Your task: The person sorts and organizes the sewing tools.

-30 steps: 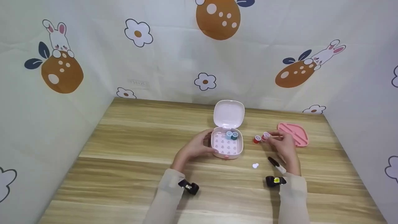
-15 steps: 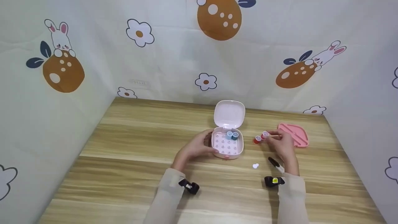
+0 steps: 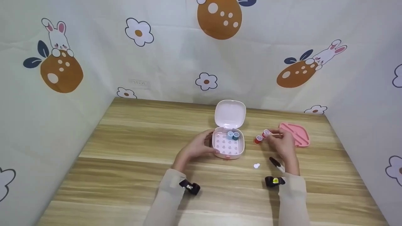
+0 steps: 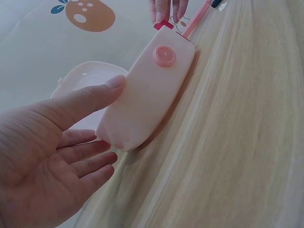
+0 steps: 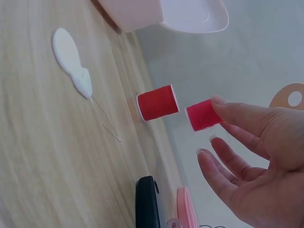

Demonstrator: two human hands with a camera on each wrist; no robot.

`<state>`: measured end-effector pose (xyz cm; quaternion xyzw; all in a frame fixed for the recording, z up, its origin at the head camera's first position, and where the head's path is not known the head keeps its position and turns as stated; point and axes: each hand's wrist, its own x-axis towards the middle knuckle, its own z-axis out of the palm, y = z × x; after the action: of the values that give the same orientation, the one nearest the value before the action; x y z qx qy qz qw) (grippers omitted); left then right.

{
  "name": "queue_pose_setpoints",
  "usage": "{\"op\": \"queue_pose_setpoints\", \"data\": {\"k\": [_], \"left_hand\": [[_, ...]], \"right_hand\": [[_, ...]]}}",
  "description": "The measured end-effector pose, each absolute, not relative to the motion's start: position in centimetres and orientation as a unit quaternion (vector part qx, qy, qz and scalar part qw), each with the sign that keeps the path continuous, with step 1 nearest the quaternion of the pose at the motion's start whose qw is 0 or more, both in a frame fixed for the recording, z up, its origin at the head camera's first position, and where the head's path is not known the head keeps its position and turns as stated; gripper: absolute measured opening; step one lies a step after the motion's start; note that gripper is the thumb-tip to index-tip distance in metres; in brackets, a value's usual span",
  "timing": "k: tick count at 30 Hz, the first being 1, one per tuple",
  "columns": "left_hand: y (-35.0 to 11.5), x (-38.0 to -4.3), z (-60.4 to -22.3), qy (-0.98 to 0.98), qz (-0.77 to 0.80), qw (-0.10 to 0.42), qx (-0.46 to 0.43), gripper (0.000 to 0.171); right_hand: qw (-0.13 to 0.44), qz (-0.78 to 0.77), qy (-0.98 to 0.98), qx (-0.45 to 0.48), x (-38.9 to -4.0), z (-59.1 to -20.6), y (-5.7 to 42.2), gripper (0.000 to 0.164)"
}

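Note:
A small pale pink sewing box (image 3: 221, 150) stands with its lid (image 3: 230, 113) raised on the wooden table. My left hand (image 3: 199, 146) holds its left side, thumb (image 4: 102, 95) against the front wall and fingers around the left end. Two thread spools, light blue (image 3: 230, 135) and dark teal (image 3: 236, 136), are inside at the back right. To the right of the box, my right hand (image 3: 282, 143) pinches a pinkish-red thread spool (image 5: 202, 115) between thumb and fingers. Beside it a red thread spool (image 5: 157, 102) stands upright on the table.
A white needle threader (image 5: 69, 57) with a thin wire loop lies in front of the spools. Nearby is a black-handled tool (image 3: 275, 162), partly covered by the right wrist. A pink divided tray (image 3: 303, 136) lies behind the right hand. Patterned cloth walls surround the table.
My right hand has shifted slightly left with the pinkish-red spool, by the standing red one. The left hand keeps its hold on the box.

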<state>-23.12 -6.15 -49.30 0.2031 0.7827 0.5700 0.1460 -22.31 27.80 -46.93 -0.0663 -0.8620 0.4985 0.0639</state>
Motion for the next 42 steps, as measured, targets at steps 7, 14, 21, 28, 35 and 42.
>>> {"op": "queue_pose_setpoints", "data": {"k": [7, 14, 21, 28, 35, 42], "left_hand": [[-6.3, -23.1, -49.4, 0.789, 0.561, 0.140, 0.207, 0.089], [-6.3, -23.1, -49.4, 0.777, 0.573, 0.135, 0.221, 0.086], [-6.3, -23.3, -49.5, 0.778, 0.571, 0.132, 0.225, 0.085], [-6.2, -23.1, -49.3, 0.785, 0.566, 0.134, 0.213, 0.086], [-6.1, -23.2, -49.4, 0.789, 0.562, 0.135, 0.210, 0.087], [-6.2, -23.2, -49.5, 0.776, 0.577, 0.142, 0.212, 0.087]], "right_hand": [[0.079, 0.499, -0.861, -0.060, -22.5, -46.8, 27.4, 0.033], [0.103, 0.514, -0.851, -0.038, -22.6, -46.8, 27.0, 0.028], [0.107, 0.499, -0.858, -0.049, -22.6, -46.5, 26.9, 0.028], [0.114, 0.487, -0.865, -0.043, -22.7, -46.4, 26.4, 0.028], [0.109, 0.482, -0.869, -0.033, -22.9, -46.6, 26.0, 0.028], [0.113, 0.489, -0.865, -0.024, -22.9, -46.6, 25.5, 0.028]]}}
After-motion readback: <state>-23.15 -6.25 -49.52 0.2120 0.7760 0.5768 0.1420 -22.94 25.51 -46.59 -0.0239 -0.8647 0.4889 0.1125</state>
